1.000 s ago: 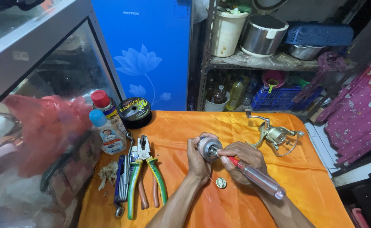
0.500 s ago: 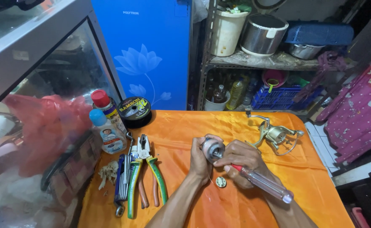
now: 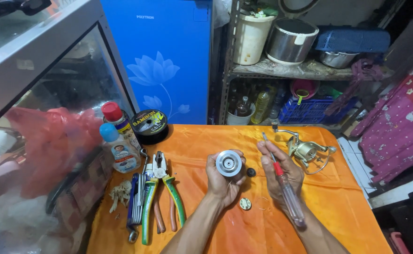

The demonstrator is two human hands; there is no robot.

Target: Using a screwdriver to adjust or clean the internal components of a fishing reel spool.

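Observation:
My left hand (image 3: 223,181) grips a round silver reel spool (image 3: 228,162), its flat face turned up, over the orange tabletop (image 3: 202,141). My right hand (image 3: 281,176) holds a screwdriver (image 3: 284,186) with a clear handle and red collar; its tip points up and away, a little apart from the spool. A small black knob (image 3: 251,172) lies between the hands, and a small round brass part (image 3: 245,203) rests just below them. A spinning reel body (image 3: 305,151) lies to the right, beyond my right hand.
Pliers with green handles (image 3: 162,195) and other hand tools lie at the left. Two plastic bottles (image 3: 119,141) and a spool of fishing line (image 3: 149,125) stand at the back left. A glass cabinet (image 3: 51,141) borders the left; shelves with pots are behind.
My right hand has drawn the screwdriver away from the spool to the right, its tip now raised. The left hand has turned the spool's face upward.

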